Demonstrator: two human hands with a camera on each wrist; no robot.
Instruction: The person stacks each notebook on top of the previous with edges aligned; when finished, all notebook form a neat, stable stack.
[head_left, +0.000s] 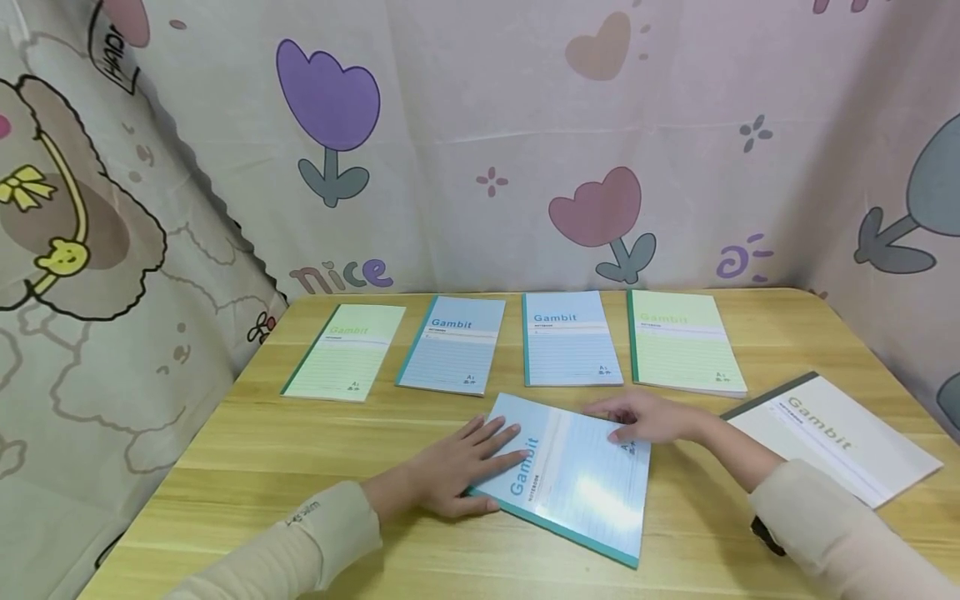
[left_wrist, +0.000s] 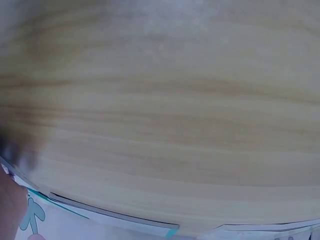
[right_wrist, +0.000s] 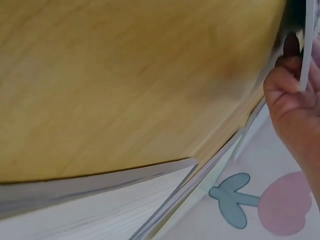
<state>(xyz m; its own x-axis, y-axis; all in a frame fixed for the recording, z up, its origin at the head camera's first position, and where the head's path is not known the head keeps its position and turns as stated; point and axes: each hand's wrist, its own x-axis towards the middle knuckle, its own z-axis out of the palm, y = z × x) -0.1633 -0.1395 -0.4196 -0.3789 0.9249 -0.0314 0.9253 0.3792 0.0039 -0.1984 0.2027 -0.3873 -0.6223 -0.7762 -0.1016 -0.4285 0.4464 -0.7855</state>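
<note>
We had the nearest blue notebook under the left hand, fingers spread; the right hand pinched its far edge!

The right hand pinches a thin notebook over a wooden table.

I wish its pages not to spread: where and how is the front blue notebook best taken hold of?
Probably by the right end of its teal spine, coming from the near side, pinched above and below. On the front blue notebook, this bound edge faces the wearer and should keep pages together; the left hand lies at the other end.
</note>
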